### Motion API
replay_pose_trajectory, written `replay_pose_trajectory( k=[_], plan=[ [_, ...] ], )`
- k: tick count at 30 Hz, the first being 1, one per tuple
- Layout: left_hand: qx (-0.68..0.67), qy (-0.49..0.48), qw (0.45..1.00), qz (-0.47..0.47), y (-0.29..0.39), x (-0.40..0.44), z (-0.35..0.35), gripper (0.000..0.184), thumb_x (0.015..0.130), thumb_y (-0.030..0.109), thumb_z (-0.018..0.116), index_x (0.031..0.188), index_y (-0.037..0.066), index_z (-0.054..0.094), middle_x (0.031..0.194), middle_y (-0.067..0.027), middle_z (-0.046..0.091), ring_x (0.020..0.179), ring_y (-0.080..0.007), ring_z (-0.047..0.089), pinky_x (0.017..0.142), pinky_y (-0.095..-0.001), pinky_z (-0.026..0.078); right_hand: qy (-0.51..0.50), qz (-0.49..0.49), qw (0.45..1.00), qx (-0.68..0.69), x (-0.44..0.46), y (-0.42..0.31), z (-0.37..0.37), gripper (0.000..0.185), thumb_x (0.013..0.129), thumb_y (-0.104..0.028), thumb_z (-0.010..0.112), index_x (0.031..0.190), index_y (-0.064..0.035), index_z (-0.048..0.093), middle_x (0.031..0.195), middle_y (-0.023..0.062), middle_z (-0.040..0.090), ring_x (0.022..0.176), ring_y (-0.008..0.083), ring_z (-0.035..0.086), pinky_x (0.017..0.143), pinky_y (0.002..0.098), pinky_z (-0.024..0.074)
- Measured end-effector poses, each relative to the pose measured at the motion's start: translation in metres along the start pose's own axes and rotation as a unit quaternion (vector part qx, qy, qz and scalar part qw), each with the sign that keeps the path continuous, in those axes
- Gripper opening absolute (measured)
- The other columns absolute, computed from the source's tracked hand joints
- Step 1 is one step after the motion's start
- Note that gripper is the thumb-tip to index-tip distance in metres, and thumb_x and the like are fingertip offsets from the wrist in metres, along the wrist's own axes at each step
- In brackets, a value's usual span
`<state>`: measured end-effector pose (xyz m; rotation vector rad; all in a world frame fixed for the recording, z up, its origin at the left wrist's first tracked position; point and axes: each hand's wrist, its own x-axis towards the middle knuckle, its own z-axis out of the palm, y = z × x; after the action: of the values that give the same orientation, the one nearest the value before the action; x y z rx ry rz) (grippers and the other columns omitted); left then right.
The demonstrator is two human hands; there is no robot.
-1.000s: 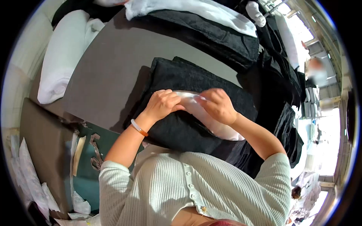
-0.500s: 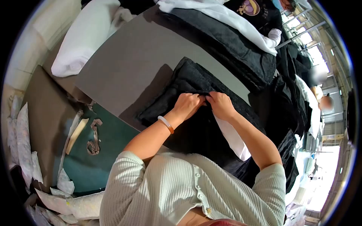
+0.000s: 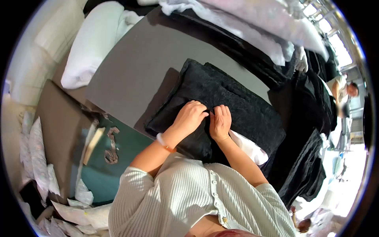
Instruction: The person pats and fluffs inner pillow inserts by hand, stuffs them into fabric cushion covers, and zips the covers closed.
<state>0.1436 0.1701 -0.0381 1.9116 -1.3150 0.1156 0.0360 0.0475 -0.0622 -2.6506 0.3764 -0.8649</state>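
A thick black plush cloth piece lies on the grey table in front of me, its layers stacked or folded. My left hand pinches the black fabric near its middle, thumb toward the right hand. Close beside it, my right hand also has its fingers closed on the same fabric. A short gap with a dark fold separates the two thumbs. From under my right wrist a white piece of material sticks out over the black cloth. The fingertips are partly hidden, so the exact edge they grip is unclear.
White batting and more black plush lie at the table's far side. A white roll stands at the left. Black cloth hangs at the right. A fabric strip lies on the green surface. Another person is in the background.
Both hands have come down toward my body and slightly apart, and the black cloth now lies flatter. A large pale padded piece has appeared across the far side, where a person in black was.
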Motion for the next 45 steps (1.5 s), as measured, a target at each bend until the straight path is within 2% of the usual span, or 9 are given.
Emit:
replay_pose_trajectory(
  k=[2,5,11,14,21,34,38,40,45],
  plan=[
    [-0.080,0.044,0.995,-0.039,0.008,-0.004,-0.027,0.011,0.079,0.006,0.069,0.085,-0.004,0.069,0.087,-0.0152,0.069,0.081,-0.0323,0.067,0.075,-0.0380,0.053,-0.008,-0.027,0.999,0.016,-0.001,0.002,-0.002,0.017,0.072,-0.004,0.066,0.082,-0.0046,0.053,0.081,0.0138,0.051,0.078,0.0341,0.052,0.068,0.0444,0.0424],
    [0.040,0.120,0.977,-0.170,-0.014,-0.020,-0.041,0.011,0.086,0.008,0.066,0.092,-0.001,0.069,0.093,-0.0151,0.069,0.088,-0.0333,0.066,0.078,-0.0397,0.054,0.013,-0.020,0.999,0.028,0.000,0.000,-0.005,0.018,0.072,-0.004,0.068,0.082,-0.0053,0.052,0.080,0.0125,0.050,0.078,0.0324,0.051,0.068,0.0422,0.0422],
    [0.110,0.005,0.965,-0.236,-0.055,-0.020,-0.027,0.019,0.091,0.016,0.062,0.096,-0.001,0.070,0.094,-0.0210,0.069,0.089,-0.0395,0.066,0.080,-0.0438,0.051,0.030,-0.029,0.997,0.062,-0.004,0.001,-0.006,0.020,0.072,-0.004,0.069,0.081,-0.0058,0.052,0.080,0.0113,0.049,0.077,0.0308,0.051,0.068,0.0401,0.0423],
    [0.215,-0.059,0.948,-0.229,-0.050,-0.015,-0.027,0.016,0.090,0.013,0.061,0.085,-0.002,0.064,0.088,-0.0174,0.066,0.086,-0.0395,0.063,0.076,-0.0470,0.050,0.048,-0.028,0.996,0.069,-0.004,0.002,-0.005,0.020,0.071,-0.004,0.070,0.081,-0.0062,0.052,0.080,0.0106,0.049,0.077,0.0297,0.051,0.068,0.0394,0.0425],
    [0.208,-0.092,0.968,-0.110,-0.056,-0.009,-0.038,0.012,0.091,0.013,0.059,0.090,0.001,0.059,0.087,-0.0152,0.061,0.088,-0.0375,0.060,0.073,-0.0458,0.049,0.058,-0.026,0.996,0.062,-0.007,0.006,-0.004,0.016,0.074,-0.010,0.067,0.083,-0.0089,0.053,0.079,0.0072,0.050,0.077,0.0257,0.051,0.069,0.0363,0.0415],
    [0.205,-0.001,0.973,-0.102,-0.013,-0.004,-0.018,0.016,0.097,0.013,0.051,0.085,0.003,0.053,0.087,-0.0150,0.057,0.079,-0.0380,0.058,0.067,-0.0455,0.047,0.085,-0.025,0.994,0.058,-0.007,0.007,-0.001,0.008,0.077,-0.012,0.060,0.081,-0.0094,0.054,0.080,0.0067,0.051,0.079,0.0235,0.051,0.071,0.0344,0.0412],
    [0.101,-0.066,0.992,0.031,0.036,-0.002,-0.004,0.014,0.097,0.009,0.050,0.090,-0.002,0.056,0.085,-0.0170,0.056,0.075,-0.0365,0.058,0.066,-0.0436,0.047,0.098,-0.020,0.991,0.083,-0.013,0.010,-0.004,0.008,0.078,-0.013,0.060,0.080,-0.0092,0.054,0.080,0.0072,0.051,0.079,0.0246,0.051,0.071,0.0355,0.0409],
    [0.016,-0.013,0.999,-0.026,0.041,-0.008,0.009,0.013,0.097,0.006,0.049,0.089,-0.003,0.054,0.083,-0.0168,0.055,0.074,-0.0344,0.057,0.066,-0.0417,0.047,0.106,-0.016,0.989,0.097,-0.012,0.007,-0.004,0.008,0.078,-0.014,0.060,0.080,-0.0090,0.054,0.080,0.0074,0.051,0.079,0.0250,0.051,0.071,0.0360,0.0408],
    [0.040,0.080,0.995,-0.047,0.026,-0.019,0.028,0.015,0.098,0.005,0.046,0.089,-0.004,0.054,0.081,-0.0164,0.055,0.073,-0.0325,0.057,0.066,-0.0399,0.047,0.077,-0.019,0.996,0.047,-0.010,0.000,-0.021,0.011,0.076,-0.015,0.062,0.083,-0.0091,0.055,0.084,0.0071,0.053,0.084,0.0246,0.052,0.076,0.0354,0.0407]
  ],
)
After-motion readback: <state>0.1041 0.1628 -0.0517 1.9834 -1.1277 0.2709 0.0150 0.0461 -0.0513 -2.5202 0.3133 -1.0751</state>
